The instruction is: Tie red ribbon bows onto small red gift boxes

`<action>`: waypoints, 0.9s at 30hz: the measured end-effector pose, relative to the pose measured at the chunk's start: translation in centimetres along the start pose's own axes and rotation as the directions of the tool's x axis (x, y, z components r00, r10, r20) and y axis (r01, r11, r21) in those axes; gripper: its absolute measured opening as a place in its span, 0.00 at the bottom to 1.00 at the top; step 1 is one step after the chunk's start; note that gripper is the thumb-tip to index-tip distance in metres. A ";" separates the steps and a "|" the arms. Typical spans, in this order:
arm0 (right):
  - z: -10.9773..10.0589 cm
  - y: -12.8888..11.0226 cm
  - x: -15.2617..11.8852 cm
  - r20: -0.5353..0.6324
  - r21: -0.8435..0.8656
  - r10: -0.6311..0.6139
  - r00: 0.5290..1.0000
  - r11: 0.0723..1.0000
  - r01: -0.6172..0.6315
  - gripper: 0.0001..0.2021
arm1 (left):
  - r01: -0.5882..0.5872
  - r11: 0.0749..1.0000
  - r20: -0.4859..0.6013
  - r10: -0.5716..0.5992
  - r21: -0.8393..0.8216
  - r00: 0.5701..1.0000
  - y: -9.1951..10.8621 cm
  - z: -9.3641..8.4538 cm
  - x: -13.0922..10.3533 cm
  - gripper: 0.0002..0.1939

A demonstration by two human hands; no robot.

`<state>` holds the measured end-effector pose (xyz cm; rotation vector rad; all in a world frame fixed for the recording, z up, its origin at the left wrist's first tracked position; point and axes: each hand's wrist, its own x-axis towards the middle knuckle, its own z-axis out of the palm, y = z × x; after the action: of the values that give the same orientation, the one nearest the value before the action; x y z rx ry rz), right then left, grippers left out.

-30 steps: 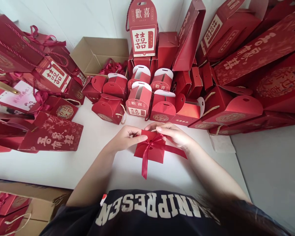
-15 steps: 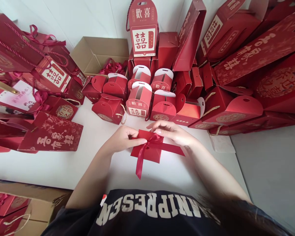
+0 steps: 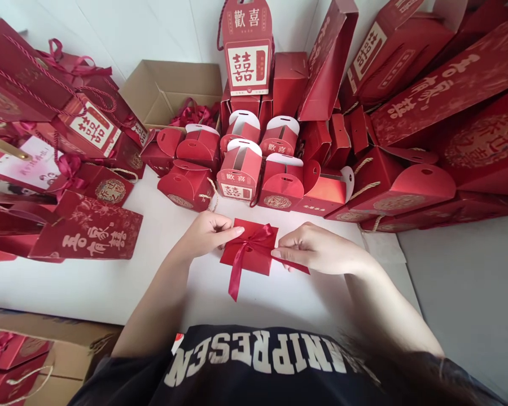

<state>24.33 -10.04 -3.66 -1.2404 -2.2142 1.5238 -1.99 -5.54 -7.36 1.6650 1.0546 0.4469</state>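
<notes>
A small red gift box (image 3: pixel 257 264) lies on the white table in front of me. A shiny red ribbon (image 3: pixel 236 276) is tied around it, with a bow loop near the middle and one tail hanging over the near edge. My left hand (image 3: pixel 207 234) is closed at the box's left side, thumb and fingers pinching the ribbon there; the curled fingertips are partly hidden. To the right of the box, my right hand (image 3: pixel 319 249) pinches the other ribbon tail between thumb and fingers, with the tail's end showing below the hand.
Several small red handled boxes (image 3: pixel 239 172) stand just beyond my hands. Larger red boxes (image 3: pixel 410 180) crowd the right, and more red boxes (image 3: pixel 101 225) lie left. An open cardboard carton (image 3: pixel 146 93) with red ribbon stands behind. Another carton (image 3: pixel 68 361) is at lower left.
My right hand has moved from the bow down and right, and now grips the right ribbon tail. The box has shifted slightly left, along with my left hand.
</notes>
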 end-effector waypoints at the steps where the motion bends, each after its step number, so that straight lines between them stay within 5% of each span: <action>1: -0.1 0.2 0.1 0.019 0.020 -0.002 1.000 1.000 0.002 0.23 | 0.003 1.000 0.000 -0.003 -0.005 1.000 -0.1 0.0 0.0 0.27; 8: -0.7 2.2 1.3 0.200 0.209 0.049 0.978 0.973 -0.092 0.23 | 0.014 0.999 0.014 -0.014 -0.039 1.000 0.0 -0.1 0.1 0.26; 22: -1.6 4.0 1.9 0.286 0.215 0.006 0.958 0.974 -0.070 0.22 | 0.057 0.977 -0.028 -0.065 -0.207 0.998 0.1 -0.5 0.3 0.24; 27: -1.4 4.7 2.5 0.300 0.192 -0.065 0.952 0.981 0.006 0.21 | -0.003 0.974 0.004 0.004 -0.225 1.000 -0.4 -0.5 0.6 0.24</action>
<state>26.04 -6.74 -7.74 -0.9576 -2.1848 1.9738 -2.19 -4.80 -7.67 1.4658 0.9607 0.5447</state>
